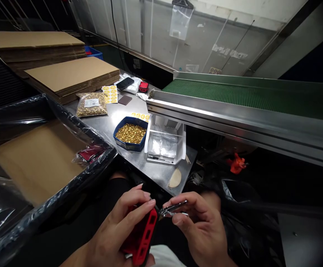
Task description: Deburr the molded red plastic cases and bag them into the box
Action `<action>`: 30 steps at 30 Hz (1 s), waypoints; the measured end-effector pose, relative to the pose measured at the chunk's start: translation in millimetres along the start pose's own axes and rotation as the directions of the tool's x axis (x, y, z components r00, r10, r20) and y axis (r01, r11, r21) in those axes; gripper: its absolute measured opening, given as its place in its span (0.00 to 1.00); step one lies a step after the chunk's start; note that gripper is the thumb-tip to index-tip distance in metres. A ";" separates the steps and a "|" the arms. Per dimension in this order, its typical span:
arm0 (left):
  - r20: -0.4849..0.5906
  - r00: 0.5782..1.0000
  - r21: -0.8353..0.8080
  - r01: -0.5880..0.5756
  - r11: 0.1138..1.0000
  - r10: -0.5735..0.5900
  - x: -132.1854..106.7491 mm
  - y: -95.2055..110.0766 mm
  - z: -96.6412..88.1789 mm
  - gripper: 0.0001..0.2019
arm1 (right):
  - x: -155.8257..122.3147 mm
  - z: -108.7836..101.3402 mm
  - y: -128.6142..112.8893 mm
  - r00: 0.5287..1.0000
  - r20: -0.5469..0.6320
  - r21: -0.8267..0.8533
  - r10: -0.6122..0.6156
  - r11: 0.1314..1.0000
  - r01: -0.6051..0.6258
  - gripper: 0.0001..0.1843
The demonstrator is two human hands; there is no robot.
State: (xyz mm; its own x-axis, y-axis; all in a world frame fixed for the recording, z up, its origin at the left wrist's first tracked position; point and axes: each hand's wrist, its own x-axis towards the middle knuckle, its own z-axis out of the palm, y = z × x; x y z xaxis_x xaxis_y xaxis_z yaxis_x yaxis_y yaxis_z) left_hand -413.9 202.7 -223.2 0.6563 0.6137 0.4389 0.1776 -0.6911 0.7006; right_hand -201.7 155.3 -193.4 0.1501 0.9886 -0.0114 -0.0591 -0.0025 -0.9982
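My left hand (122, 222) is wrapped round a red plastic case (142, 237), low in the middle of the view. My right hand (200, 226) pinches a small shiny metal clip (172, 209) between thumb and fingers. The clip's end meets the top corner of the red case. Both hands hover over my lap, just in front of the steel table (161, 172). A blue tray (130, 146) of small gold parts stands on that table, a little beyond my left hand.
Beside the blue tray stands a white box (165, 142) holding clear bags. A black-lined carton (39, 155) with a cardboard sheet fills the left. A green conveyor (247, 96) runs along the right. Stacked cardboard (72, 74), a bag of gold parts (91, 104) and a phone (124, 83) lie farther back.
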 end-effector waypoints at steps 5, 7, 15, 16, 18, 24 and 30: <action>0.004 0.999 -0.001 0.047 0.999 -0.047 -0.6 3.0 0.8 0.36 | -3.3 0.3 2.5 0.995 -0.031 -0.093 -0.092 0.992 0.089 0.09; 0.008 0.997 0.005 0.073 0.997 -0.073 -0.3 5.1 0.1 0.36 | -3.1 -2.0 3.0 0.990 -0.073 -0.145 -0.120 0.983 0.109 0.08; 0.074 0.996 0.117 0.045 0.992 -0.054 3.8 7.3 -7.9 0.38 | 1.0 -18.8 -3.0 0.974 0.142 -0.233 -0.178 0.950 0.208 0.13; 0.088 0.995 0.133 0.029 0.991 -0.040 4.1 6.7 -8.4 0.39 | 1.5 -19.8 -4.3 0.967 0.178 -0.247 -0.182 0.943 0.223 0.14; 0.108 0.994 0.154 0.007 0.988 -0.024 5.1 5.8 -8.9 0.40 | 2.8 -21.2 -6.9 0.957 0.223 -0.275 -0.184 0.930 0.243 0.15; 0.119 0.993 0.185 -0.004 0.983 -0.019 9.7 8.4 -9.7 0.38 | 6.1 -22.5 -11.8 0.947 0.269 -0.337 -0.175 0.904 0.263 0.18; 0.118 0.993 0.204 -0.014 0.979 -0.010 8.3 10.1 -10.5 0.37 | 6.3 -21.7 -13.3 0.936 0.285 -0.356 -0.205 0.884 0.302 0.19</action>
State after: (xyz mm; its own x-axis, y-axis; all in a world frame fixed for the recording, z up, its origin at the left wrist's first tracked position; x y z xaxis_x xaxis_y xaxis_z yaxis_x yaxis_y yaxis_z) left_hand -414.3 204.8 -206.6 0.7367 0.5711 0.3621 0.3141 -0.7632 0.5648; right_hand -178.5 158.3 -181.5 -0.1289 0.9691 0.2103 0.3443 0.2426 -0.9070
